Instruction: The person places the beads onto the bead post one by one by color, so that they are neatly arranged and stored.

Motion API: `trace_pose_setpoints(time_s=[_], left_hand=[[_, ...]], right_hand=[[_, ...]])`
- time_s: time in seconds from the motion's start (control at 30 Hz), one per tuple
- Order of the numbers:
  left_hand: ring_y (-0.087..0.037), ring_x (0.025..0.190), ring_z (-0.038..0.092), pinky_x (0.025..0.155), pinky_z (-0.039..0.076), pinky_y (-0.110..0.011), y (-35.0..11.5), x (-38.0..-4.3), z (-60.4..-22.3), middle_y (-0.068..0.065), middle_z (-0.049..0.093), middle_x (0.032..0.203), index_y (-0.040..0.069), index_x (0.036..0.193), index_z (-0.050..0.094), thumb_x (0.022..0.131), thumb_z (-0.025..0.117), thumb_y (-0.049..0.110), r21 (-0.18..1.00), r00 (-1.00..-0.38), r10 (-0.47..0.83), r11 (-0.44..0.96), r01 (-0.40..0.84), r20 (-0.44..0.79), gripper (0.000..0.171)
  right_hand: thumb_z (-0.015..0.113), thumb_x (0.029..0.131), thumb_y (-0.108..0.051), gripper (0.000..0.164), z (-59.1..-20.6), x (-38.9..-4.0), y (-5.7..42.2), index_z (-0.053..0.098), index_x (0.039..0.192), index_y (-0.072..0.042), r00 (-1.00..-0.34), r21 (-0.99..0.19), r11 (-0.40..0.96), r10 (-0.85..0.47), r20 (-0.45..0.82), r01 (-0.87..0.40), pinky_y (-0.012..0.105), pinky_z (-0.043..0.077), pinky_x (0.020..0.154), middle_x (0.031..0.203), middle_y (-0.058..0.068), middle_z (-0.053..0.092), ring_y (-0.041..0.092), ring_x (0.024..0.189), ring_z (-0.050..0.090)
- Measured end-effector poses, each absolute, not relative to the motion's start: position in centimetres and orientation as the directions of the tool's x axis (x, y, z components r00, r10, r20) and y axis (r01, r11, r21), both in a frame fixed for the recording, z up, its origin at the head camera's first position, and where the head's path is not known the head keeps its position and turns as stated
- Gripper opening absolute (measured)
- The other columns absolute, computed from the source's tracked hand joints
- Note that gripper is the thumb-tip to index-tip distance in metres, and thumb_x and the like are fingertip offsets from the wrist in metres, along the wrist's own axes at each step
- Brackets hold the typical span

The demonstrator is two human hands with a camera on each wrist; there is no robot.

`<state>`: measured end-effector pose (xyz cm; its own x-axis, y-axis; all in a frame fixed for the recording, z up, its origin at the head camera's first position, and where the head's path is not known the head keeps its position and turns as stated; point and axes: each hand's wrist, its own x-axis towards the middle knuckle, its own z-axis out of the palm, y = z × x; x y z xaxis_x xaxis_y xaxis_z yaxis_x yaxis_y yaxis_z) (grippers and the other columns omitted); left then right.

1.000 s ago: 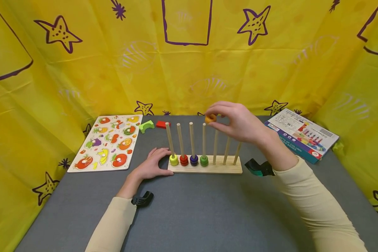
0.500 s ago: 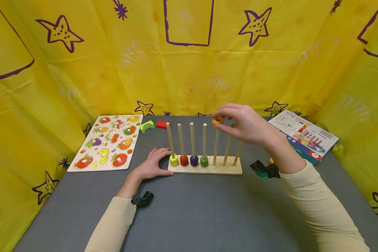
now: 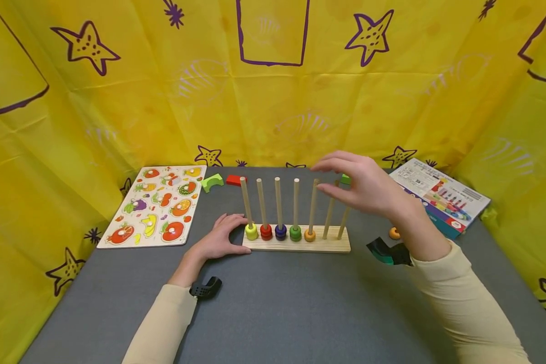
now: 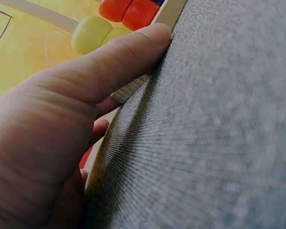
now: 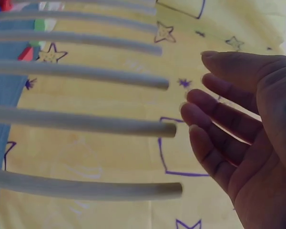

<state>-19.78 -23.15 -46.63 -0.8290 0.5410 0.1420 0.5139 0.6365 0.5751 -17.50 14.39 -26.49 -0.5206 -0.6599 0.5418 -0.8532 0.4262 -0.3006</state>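
Observation:
A wooden peg stand [image 3: 318, 246] with a row of upright pegs stands on the grey table. Beads sit low on its pegs, from the left: yellow [image 3: 251, 232], red [image 3: 266, 232], dark blue [image 3: 280, 232], green [image 3: 295, 233] and orange [image 3: 310, 236]. The two rightmost pegs are bare. My left hand [image 3: 220, 236] holds the stand's left end, thumb [image 4: 133, 52] along the front edge and fingers behind. Over the orange bead's peg, my right hand [image 3: 361, 182] has thumb and fingers apart with nothing between them, as the right wrist view also shows.
To the left lies a fruit puzzle board [image 3: 152, 207]. Behind the stand are a green arch block [image 3: 212, 182], a red block [image 3: 236, 180] and another green piece [image 3: 345, 179]. A loose orange bead [image 3: 394, 233] lies right, near a box [image 3: 446, 194].
My right hand moved right with an orange bead, then let it go; the bead has dropped down the fifth peg to the base. My left hand stays put.

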Motion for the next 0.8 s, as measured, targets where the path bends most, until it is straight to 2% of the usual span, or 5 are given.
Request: trace_pose_setpoints(time_s=[0.1,0.33,0.5,0.6,0.8], left_hand=[[-0.038,0.135,0.042,0.118,0.009,-0.059,-23.2,-19.8,-46.6,-0.02,0.053,0.14,-0.002,0.135,0.058,0.078,0.088,0.034,0.568,-0.823,0.545,0.632,0.528,0.16,0.073],[-0.037,0.135,0.042,0.118,0.009,-0.058,-23.2,-19.8,-46.9,-0.019,0.053,0.14,-0.001,0.134,0.058,0.078,0.088,0.034,0.566,-0.822,0.545,0.629,0.532,0.166,0.073],[-0.038,0.134,0.042,0.118,0.009,-0.059,-23.2,-19.8,-47.3,-0.021,0.053,0.139,-0.002,0.134,0.058,0.076,0.088,0.036,0.582,-0.819,0.543,0.612,0.536,0.183,0.075],[-0.038,0.135,0.042,0.118,0.009,-0.058,-23.2,-19.9,-47.3,-0.021,0.053,0.139,-0.002,0.134,0.058,0.077,0.088,0.037,0.58,-0.82,0.544,0.615,0.535,0.179,0.075],[-0.037,0.137,0.041,0.119,0.008,-0.056,-23.1,-19.9,-46.9,-0.02,0.052,0.141,-0.002,0.136,0.057,0.078,0.088,0.035,0.567,-0.828,0.54,0.639,0.52,0.15,0.075]], right_hand=[[0.083,0.082,-0.003,0.037,-27.4,-16.6,14.7,0.071,0.117,-0.004,-0.464,-0.295,0.359,-0.662,0.589,-0.886,0.029,0.055,0.081,0.115,0.005,0.069,0.016,0.1,0.063],[0.072,0.097,-0.025,0.032,-31.9,-14.5,15.5,0.068,0.121,-0.005,-0.41,-0.336,0.249,-0.69,0.596,-0.908,0.016,0.047,0.093,0.12,0.007,0.066,0.022,0.105,0.063],[0.082,0.082,-0.004,0.044,-34.8,-13.5,16.4,0.068,0.123,-0.01,-0.496,-0.401,0.316,-0.7,0.514,-0.86,0.026,0.052,0.093,0.123,0.003,0.065,0.02,0.109,0.063],[0.083,0.082,-0.005,0.045,-36.4,-13.2,17.4,0.068,0.123,-0.013,-0.546,-0.426,0.364,-0.694,0.469,-0.828,0.031,0.054,0.092,0.123,0.0,0.064,0.018,0.109,0.063],[0.084,0.08,-0.002,0.046,-39.4,-13.6,19.9,0.068,0.122,-0.011,-0.596,-0.451,0.407,-0.666,0.449,-0.794,0.019,0.048,0.095,0.122,0.001,0.065,0.019,0.108,0.063]])
